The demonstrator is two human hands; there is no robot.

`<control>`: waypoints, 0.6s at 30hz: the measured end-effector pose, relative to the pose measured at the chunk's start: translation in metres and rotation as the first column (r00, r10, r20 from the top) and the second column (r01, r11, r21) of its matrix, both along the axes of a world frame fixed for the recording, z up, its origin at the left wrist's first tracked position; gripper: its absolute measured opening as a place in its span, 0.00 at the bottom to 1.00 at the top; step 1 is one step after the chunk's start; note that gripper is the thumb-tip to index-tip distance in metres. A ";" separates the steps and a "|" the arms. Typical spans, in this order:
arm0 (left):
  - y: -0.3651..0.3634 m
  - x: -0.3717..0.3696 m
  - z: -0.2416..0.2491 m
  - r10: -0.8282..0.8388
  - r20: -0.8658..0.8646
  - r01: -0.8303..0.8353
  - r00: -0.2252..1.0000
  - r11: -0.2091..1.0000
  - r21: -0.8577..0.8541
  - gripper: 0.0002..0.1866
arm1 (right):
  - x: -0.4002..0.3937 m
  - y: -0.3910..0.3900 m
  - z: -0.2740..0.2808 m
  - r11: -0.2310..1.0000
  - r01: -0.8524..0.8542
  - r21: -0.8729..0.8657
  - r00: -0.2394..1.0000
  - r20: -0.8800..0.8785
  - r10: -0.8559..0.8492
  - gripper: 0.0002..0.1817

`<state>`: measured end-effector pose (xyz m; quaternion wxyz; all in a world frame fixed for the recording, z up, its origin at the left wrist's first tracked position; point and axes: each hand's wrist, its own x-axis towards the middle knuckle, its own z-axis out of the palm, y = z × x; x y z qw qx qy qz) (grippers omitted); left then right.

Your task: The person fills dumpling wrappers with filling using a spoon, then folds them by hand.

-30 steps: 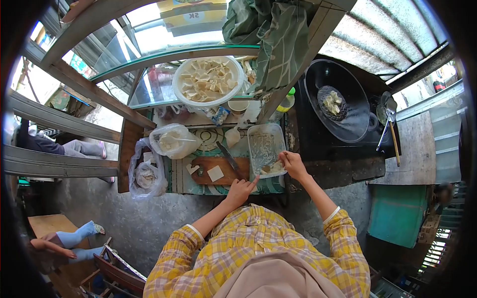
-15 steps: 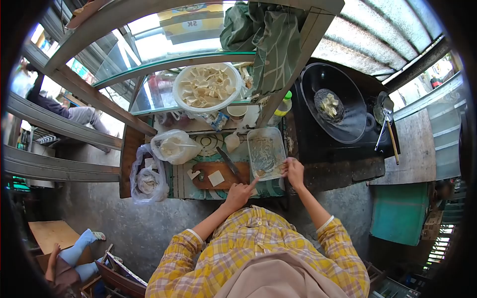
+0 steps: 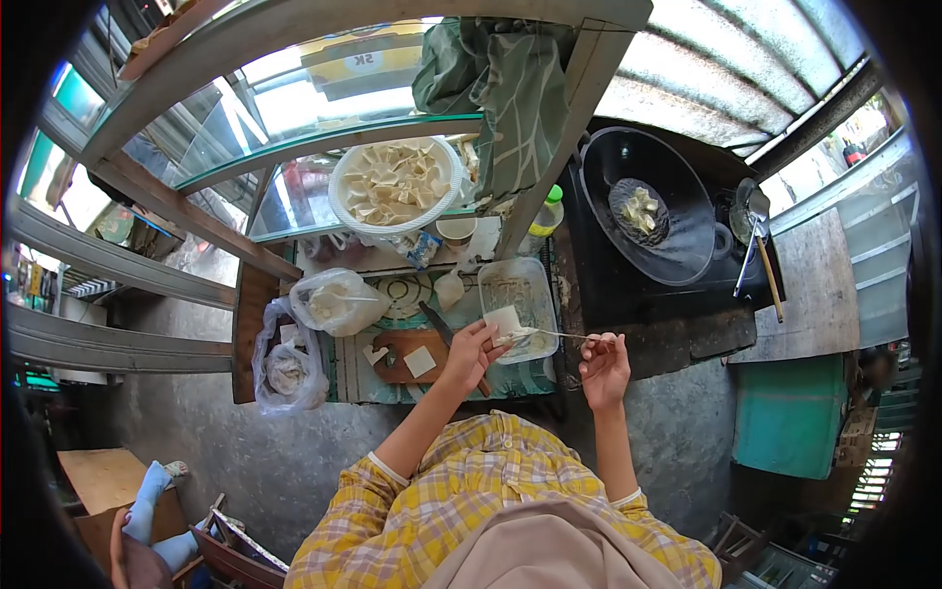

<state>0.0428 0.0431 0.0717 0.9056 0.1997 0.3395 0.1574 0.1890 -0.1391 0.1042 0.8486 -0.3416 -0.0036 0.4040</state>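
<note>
My left hand (image 3: pixel 471 355) pinches a white square wrapper (image 3: pixel 503 320) over the near part of a clear plastic tub (image 3: pixel 552 294). In my right hand (image 3: pixel 604 369) is the end of a thin spoon (image 3: pixel 564 335), its other end at the wrapper with a little pale filling. Smears of paste coat the inside of the tub. Left of it, a wooden cutting board (image 3: pixel 394 370) carries pale wrapper squares (image 3: pixel 421 361) and a knife (image 3: pixel 438 322), whose handle is partly behind my left hand.
A white plate (image 3: pixel 339 201) of folded wrappers stands on the glass shelf. Plastic bags (image 3: pixel 339 302) lie at the left. On the right, a black wok (image 3: pixel 677 250) with folded pieces sits on the stove, beside a ladle and spatula (image 3: pixel 758 208). A green-capped bottle (image 3: pixel 547 218) stands between.
My left hand has come up over the tub and now holds a wrapper. My right hand has moved right, off the tub's corner, and now shows the spoon.
</note>
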 end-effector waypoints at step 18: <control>-0.009 0.005 0.070 -0.018 0.211 0.080 0.977 0.955 -0.287 0.16 | -0.002 0.003 -0.008 0.971 0.110 0.212 0.989 -0.116 -0.087 0.09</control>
